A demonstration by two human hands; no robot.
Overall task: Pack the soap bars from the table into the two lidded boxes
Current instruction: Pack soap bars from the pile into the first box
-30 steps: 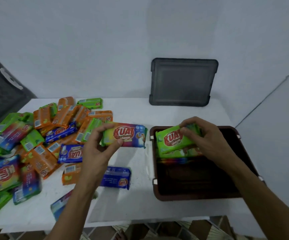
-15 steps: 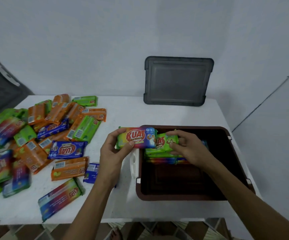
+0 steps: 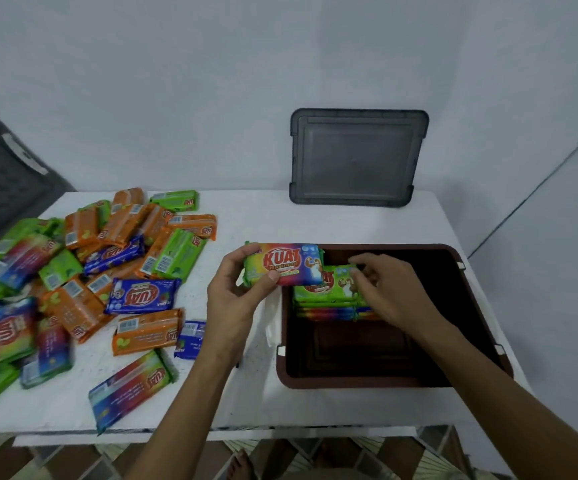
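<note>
My left hand (image 3: 237,296) holds a rainbow-wrapped soap bar (image 3: 284,263) over the left rim of the open brown box (image 3: 356,382). Inside the box, at its far left, lies a small stack of bars with a green soap bar (image 3: 329,287) on top. My right hand (image 3: 389,289) rests on that green bar, fingers curled on its right end. The rest of the box floor is dark and bare. A heap of soap bars (image 3: 83,271) in orange, green, blue and rainbow wrappers covers the left half of the white table (image 3: 246,216).
A grey lid (image 3: 356,157) leans upright against the wall behind the brown box. A dark grey box (image 3: 0,181) stands at the far left, cut off by the frame edge. A rainbow bar (image 3: 129,386) lies near the table's front edge.
My right hand has lowered the green bar onto the stack in the box. My left hand has carried the rainbow bar rightwards to the box's left rim.
</note>
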